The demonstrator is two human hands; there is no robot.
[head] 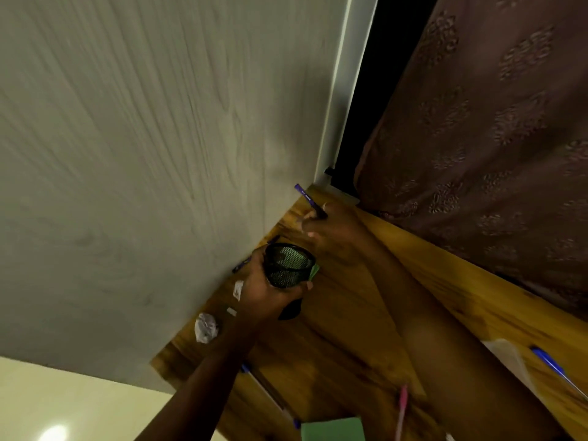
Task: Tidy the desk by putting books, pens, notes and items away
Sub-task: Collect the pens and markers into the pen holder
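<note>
1. The right hand (324, 226) pinches a purple pen (305, 198) at the far corner of the wooden desk (343, 326). Its fingers curl round the pen's lower end, and the free end points up toward the pale wall panel (159, 154).
2. The left hand (269, 292) grips a black mesh pen cup (288, 268) from beneath. The cup is held tilted, with its open mouth on the side nearer the right hand. It looks empty, though blur leaves that unsure.
3. The step in hand appears to be dropping the pen into the cup. It would go best with the cup brought nearer upright and held steady. The pen should be turned end-down over the mouth and released only once its end is past the rim.
4. A tilted cup may let the pen slide back out, so levelling it comes first.
5. Much of the task remains: a blue pen (553, 370), a pink pen (401, 412), crumpled paper (206, 326) and a green notepad (332, 429) lie on the desk.
</note>
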